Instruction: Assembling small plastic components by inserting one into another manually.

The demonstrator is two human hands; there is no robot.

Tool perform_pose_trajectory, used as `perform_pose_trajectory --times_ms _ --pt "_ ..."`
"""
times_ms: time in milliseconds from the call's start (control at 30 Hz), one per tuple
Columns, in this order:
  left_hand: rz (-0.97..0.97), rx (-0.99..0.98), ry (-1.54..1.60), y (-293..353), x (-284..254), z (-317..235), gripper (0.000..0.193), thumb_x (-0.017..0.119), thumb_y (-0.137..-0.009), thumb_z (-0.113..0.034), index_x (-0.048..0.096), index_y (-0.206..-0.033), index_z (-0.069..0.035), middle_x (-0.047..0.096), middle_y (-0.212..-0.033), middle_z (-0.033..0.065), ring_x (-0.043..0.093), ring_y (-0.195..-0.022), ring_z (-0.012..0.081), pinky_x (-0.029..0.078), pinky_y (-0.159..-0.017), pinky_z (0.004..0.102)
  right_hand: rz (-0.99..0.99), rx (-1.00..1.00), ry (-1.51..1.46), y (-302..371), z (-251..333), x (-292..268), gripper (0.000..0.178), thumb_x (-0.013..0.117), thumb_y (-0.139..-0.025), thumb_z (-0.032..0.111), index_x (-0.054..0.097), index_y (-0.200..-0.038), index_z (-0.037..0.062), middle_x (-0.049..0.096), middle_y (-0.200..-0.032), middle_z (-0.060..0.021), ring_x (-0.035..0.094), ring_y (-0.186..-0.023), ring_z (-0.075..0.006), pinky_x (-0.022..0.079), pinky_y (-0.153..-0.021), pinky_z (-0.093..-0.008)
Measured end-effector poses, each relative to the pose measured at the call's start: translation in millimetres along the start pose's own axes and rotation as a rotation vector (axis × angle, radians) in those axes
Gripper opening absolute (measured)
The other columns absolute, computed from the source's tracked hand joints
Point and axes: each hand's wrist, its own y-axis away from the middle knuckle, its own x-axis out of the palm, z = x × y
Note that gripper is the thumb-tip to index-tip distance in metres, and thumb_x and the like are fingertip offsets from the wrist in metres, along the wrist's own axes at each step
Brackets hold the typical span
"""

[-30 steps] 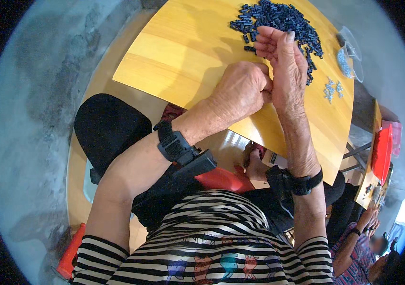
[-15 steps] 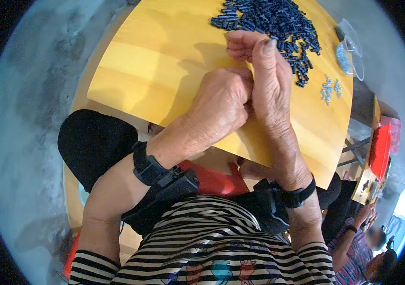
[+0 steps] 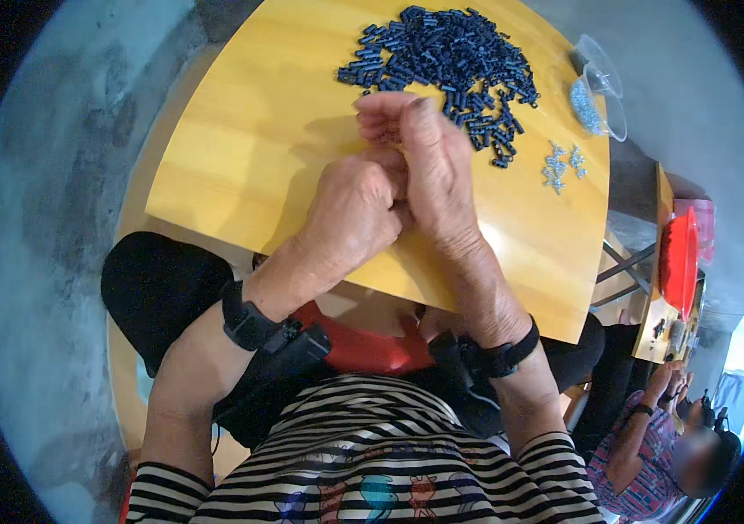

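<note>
My two hands meet above the near part of a yellow table (image 3: 223, 188). My left hand (image 3: 347, 205) is closed in a fist, knuckles up, its fingertips turned inward and hidden. Whatever it might hold cannot be made out. My right hand (image 3: 439, 179) stands on edge against the fist, its palm turned toward it. Its fingers are loosely bent but apart from the thumb, and nothing shows between them. Just beyond the hands lies a wide heap of small black tubular parts (image 3: 455, 57). To the right of it are small silvery screw-like pieces (image 3: 555, 166).
A clear plastic tub (image 3: 589, 106) with bluish small pieces inside stands at the table's right edge. Further right, a red tray (image 3: 679, 262) rests on another table. A person (image 3: 630, 445) sits at the lower right. A grey wall (image 3: 49, 218) runs along the left.
The whole view has shifted, so the table, heap and hands appear further left, and more of the heap shows. Both hands remain pressed together in nearly the same pose.
</note>
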Motion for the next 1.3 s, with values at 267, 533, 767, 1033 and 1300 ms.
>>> perform_pose_trajectory --times_ms 267,533,767,1033,1300 --pt "0.028 0.096 -0.041 -3.3 6.3 3.7 0.013 0.073 -0.063 -0.013 0.069 -0.072 -0.004 0.063 -0.072 0.0089 0.062 -0.066 0.0254 0.05 -0.061 0.0339 -0.24 0.163 -0.578 -21.4 13.9 -31.4 0.063 0.025 -0.098 0.048 0.058 -0.101 -0.0062 0.062 -0.089 -0.0139 0.059 -0.078 -0.0203 0.049 -0.077 -0.034" --pt "0.038 0.065 0.023 -3.2 3.8 2.7 0.008 0.071 -0.063 -0.01 0.069 -0.068 -0.005 0.061 -0.072 0.0103 0.061 -0.071 0.0282 0.048 -0.066 0.0382 -0.289 0.075 -0.338 -19.2 4.7 -8.0 0.056 0.038 -0.096 0.045 0.063 -0.093 -0.0045 0.062 -0.079 -0.0089 0.057 -0.069 -0.014 0.048 -0.064 -0.0278" --pt "0.024 0.076 0.023 -2.0 4.8 5.2 0.005 0.071 -0.063 -0.009 0.068 -0.065 -0.005 0.06 -0.07 0.0107 0.06 -0.07 0.029 0.048 -0.065 0.0391 -0.182 0.082 -0.13 -17.0 5.2 -5.4 0.054 0.035 -0.098 0.042 0.063 -0.096 -0.0044 0.062 -0.083 -0.0088 0.056 -0.07 -0.0123 0.048 -0.066 -0.0267" --pt "-0.047 0.024 0.117 -2.5 2.8 1.1 0.007 0.065 -0.065 -0.002 0.063 -0.072 -0.002 0.062 -0.075 0.0141 0.06 -0.071 0.0335 0.049 -0.064 0.0403 -0.115 -0.083 0.217 -11.5 -3.3 -3.0 0.046 0.042 -0.095 0.041 0.064 -0.096 0.0014 0.061 -0.082 -0.0051 0.052 -0.072 -0.0102 0.045 -0.067 -0.0242" --pt "-0.01 -0.054 0.065 -2.5 0.1 -0.9 0.018 0.071 -0.071 -0.011 0.061 -0.082 -0.001 0.063 -0.079 0.0183 0.063 -0.075 0.0351 0.05 -0.063 0.039 -0.057 -0.181 0.263 -14.0 -0.3 -1.6 0.048 0.036 -0.096 0.041 0.063 -0.097 0.0011 0.059 -0.079 -0.0082 0.053 -0.07 -0.0147 0.045 -0.066 -0.0266"
